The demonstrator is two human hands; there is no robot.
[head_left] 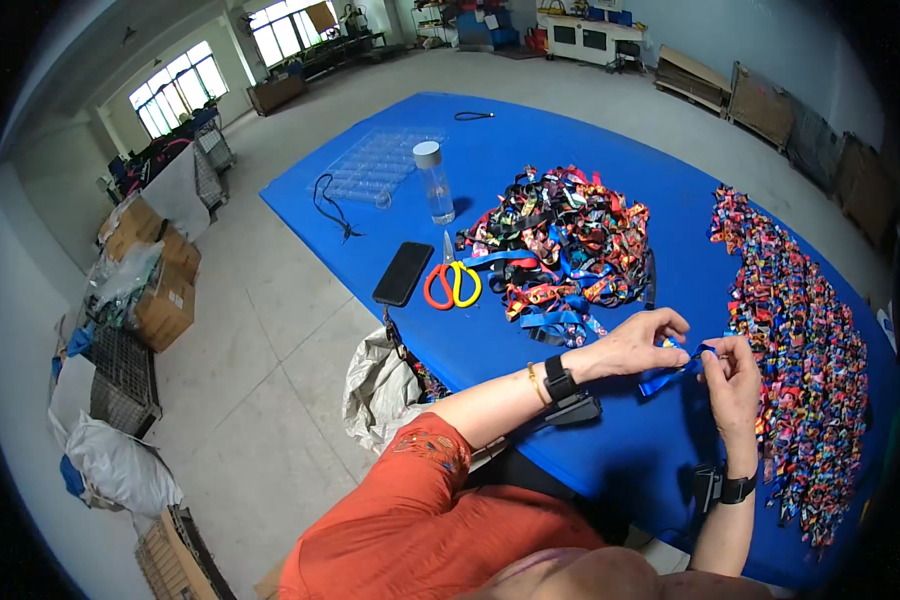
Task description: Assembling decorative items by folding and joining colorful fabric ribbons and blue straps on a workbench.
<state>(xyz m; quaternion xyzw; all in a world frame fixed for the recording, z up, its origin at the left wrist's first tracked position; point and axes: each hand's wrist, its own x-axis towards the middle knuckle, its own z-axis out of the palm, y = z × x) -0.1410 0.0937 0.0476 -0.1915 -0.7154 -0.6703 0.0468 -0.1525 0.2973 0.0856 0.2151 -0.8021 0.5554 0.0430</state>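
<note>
Over the near right part of the blue table [530, 390], my two hands hold a short blue ribbon strap [658, 382] between them. My left hand [635, 345] pinches it from the left, with thumb and finger closed near a small light patch on the strap. My right hand [732, 385] grips its other end between thumb and forefinger. The strap looks looped or folded, and the fingers hide part of it. Just beyond my left hand lies a loose heap of colourful patterned straps [570, 240]. Right of my right hand spread dense rows of bundled straps [800, 370].
Scissors [452, 285] with red and yellow handles lie beside a black phone [404, 273]. Behind them stand a clear bottle [435, 185] and a clear plastic tray [375, 165]. A white sack [375, 385] sits by the table's left edge. Cardboard boxes [160, 295] line the left wall.
</note>
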